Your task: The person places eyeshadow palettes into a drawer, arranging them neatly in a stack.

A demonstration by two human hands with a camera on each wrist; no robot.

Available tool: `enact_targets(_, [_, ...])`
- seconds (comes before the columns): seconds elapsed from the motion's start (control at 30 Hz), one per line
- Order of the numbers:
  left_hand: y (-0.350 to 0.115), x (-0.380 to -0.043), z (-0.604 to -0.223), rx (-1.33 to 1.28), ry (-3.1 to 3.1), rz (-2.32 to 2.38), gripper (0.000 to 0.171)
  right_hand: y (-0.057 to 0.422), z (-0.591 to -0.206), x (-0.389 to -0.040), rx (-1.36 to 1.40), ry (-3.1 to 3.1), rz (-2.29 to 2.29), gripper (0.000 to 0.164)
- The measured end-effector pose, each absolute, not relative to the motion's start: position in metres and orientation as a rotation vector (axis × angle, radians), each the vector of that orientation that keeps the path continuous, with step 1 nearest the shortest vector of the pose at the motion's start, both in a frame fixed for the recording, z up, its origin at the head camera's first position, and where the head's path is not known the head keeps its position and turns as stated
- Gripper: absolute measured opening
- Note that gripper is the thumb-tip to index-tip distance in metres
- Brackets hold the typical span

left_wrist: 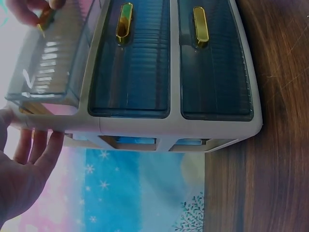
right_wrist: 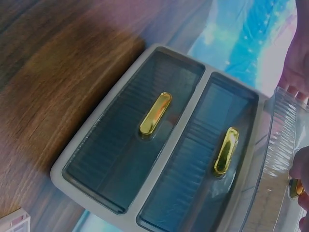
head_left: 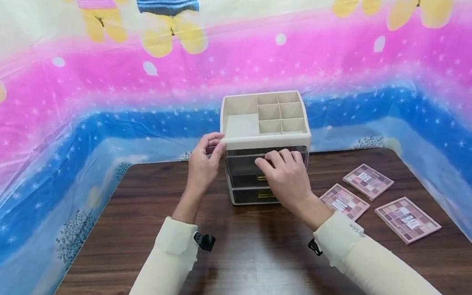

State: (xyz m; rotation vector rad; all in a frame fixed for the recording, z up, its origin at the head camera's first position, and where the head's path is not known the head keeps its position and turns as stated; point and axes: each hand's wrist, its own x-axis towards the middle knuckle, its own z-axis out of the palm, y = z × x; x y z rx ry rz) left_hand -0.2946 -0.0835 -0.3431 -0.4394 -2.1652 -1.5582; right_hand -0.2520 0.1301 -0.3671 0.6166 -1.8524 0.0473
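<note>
A cream desktop drawer organizer (head_left: 266,139) stands on the table, with smoky clear drawers and a divided open top. Its top drawer (left_wrist: 50,72) is pulled partly out. My right hand (head_left: 286,176) pinches that drawer's gold handle (right_wrist: 293,187), which the fingers partly cover. At the organizer's upper left corner, my left hand (head_left: 204,161) grips the side, its fingers (left_wrist: 49,150) along the side wall and its thumb toward the front. The middle drawer (right_wrist: 198,154) and bottom drawer (right_wrist: 135,130) are closed, each with a gold handle.
Three makeup palettes lie right of the organizer: a back one (head_left: 367,180), a near-left one (head_left: 344,201) partly behind my right forearm, and a near-right one (head_left: 407,220). A printed pink and blue cloth (head_left: 242,61) hangs behind the dark wooden table (head_left: 143,232).
</note>
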Motion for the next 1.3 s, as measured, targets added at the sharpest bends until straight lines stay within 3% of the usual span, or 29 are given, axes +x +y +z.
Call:
enact_targets(0.7, [-0.086,-0.296,-0.339,-0.471,-2.213,-1.53,0.026,0.135,-0.362,-0.183,0.773,-1.648,0.067,0.01])
enact_targets(0.97, [-0.088,-0.295,-0.34,-0.471,-2.208,-1.512,0.026,0.137,-0.365,-0.171,0.803,-1.695,0.081,0.015])
enact_targets(1.1, [-0.087,-0.294,-0.343,-0.475,-2.218,-1.514,0.026,0.147,-0.366,-0.167,0.853,-1.753,0.199,0.023])
enact_targets(1.3, [-0.087,-0.296,-0.343,-0.495,-2.188,-1.512,0.025,0.186,-0.361,-0.165,0.751,-1.816,0.417,0.019])
